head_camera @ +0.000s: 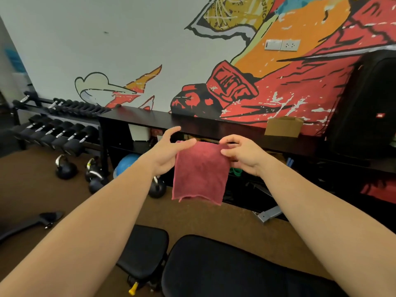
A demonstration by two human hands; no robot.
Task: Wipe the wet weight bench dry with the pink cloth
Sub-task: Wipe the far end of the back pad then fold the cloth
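A person holds a pink terry cloth [200,172] up at arm's length in a gym, both bare forearms stretched forward over a black padded weight bench [225,266]. The left hand [166,154] touches the cloth's upper left corner, its thumb lying across the top edge while its fingers spread wide above it. The right hand [242,153] pinches the upper right corner between thumb and curled fingertips. The cloth hangs flat and doubled between the two hands, its lower hem loose in the air, well above the bench and apart from it. The bench sits at the bottom of the view in two cushioned sections, a small seat pad on the left and a larger pad on the right, with a yellow adjustment pin [133,288] below the seat. Behind the cloth runs a long dark wooden shelf [192,121] carrying a brown cardboard box [284,126]. A rack of black dumbbells [57,129] stands at left, with black kettlebells [65,167] on the brown floor beside it.
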